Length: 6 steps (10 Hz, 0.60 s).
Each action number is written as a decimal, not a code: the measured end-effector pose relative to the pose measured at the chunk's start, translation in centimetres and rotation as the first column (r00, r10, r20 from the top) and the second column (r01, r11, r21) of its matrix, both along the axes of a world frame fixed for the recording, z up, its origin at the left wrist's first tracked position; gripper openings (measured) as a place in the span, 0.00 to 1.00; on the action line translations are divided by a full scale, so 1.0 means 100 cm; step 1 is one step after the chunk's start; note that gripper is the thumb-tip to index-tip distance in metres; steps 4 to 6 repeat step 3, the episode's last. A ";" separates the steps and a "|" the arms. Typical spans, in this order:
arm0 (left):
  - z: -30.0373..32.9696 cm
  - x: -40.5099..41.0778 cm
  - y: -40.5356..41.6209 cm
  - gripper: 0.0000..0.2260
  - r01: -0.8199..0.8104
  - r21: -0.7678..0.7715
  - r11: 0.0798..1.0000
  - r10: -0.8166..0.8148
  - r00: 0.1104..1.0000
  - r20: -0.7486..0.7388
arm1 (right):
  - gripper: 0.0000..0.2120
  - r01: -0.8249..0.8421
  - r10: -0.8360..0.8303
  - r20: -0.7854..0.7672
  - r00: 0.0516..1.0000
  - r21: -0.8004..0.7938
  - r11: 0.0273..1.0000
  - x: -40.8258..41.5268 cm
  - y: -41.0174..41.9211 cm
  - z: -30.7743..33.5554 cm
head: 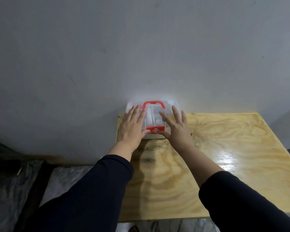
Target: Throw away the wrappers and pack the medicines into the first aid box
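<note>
The first aid box (153, 113), clear plastic with a red handle and a red latch bearing a white cross, stands at the table's far left corner against the wall, lid down. My left hand (132, 126) lies flat on the lid's left side, thumb at the latch. My right hand (175, 125) lies flat on the lid's right side, fingers spread, thumb near the latch. White shapes show dimly through the lid. No loose medicines or wrappers are in view.
The wooden table (216, 156) runs right and toward me, with a bright glare patch at its middle right. A grey wall (141, 47) rises directly behind the box. Marbled floor (62, 180) and dark shapes lie at the left.
</note>
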State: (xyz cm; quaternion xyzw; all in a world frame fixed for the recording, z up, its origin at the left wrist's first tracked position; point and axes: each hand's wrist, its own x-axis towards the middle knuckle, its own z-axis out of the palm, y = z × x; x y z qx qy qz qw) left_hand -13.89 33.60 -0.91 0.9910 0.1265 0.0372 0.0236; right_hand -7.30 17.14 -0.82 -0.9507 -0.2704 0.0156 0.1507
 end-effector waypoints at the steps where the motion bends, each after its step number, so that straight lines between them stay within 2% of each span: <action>1: -0.004 0.000 0.001 0.36 -0.001 0.029 1.000 0.001 1.000 0.000 | 0.33 -0.002 0.002 0.040 0.999 -0.001 1.000 0.003 0.002 -0.006; 2: -0.001 0.002 0.014 0.36 0.055 -0.048 0.997 -0.053 0.998 0.038 | 0.35 -0.008 0.008 -0.004 1.000 -0.067 0.998 0.001 0.005 0.005; 3: -0.017 -0.037 0.021 0.38 0.039 -0.174 0.984 0.007 0.965 0.260 | 0.33 -0.076 0.075 -0.076 0.994 -0.004 0.997 -0.004 -0.015 0.041; 6: -0.017 -0.037 0.021 0.38 0.039 -0.174 0.984 0.007 0.965 0.260 | 0.33 -0.076 0.075 -0.076 0.994 -0.004 0.997 -0.004 -0.015 0.041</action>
